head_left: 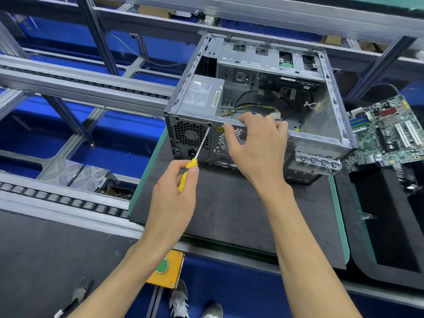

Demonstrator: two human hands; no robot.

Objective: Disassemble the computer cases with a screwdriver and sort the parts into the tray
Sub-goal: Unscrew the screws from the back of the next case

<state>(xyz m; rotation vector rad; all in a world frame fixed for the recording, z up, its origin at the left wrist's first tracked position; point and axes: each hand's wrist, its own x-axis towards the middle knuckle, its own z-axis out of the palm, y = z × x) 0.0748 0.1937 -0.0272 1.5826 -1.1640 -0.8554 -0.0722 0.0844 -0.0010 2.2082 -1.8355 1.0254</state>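
Note:
An open grey computer case [325,143] lies on its side on a dark mat, back panel toward me. Its power supply [202,95] sits in the near left corner, with loose wires [250,109] beside it. My left hand [174,191] grips a yellow-handled screwdriver [187,174]. The shaft's tip meets a screw [209,125] at the top right of the fan grille. My right hand [254,143] holds the case's top rear edge, fingers curled over it. A removed green motherboard [387,131] lies to the right of the case.
The dark mat [229,210] lies on a green-edged pallet, with a black tray [390,226] on the right. Roller conveyor rails [68,203] and aluminium frame bars run on the left. A yellow box with a green button [166,268] sits below the pallet. Pliers [79,292] lie at bottom left.

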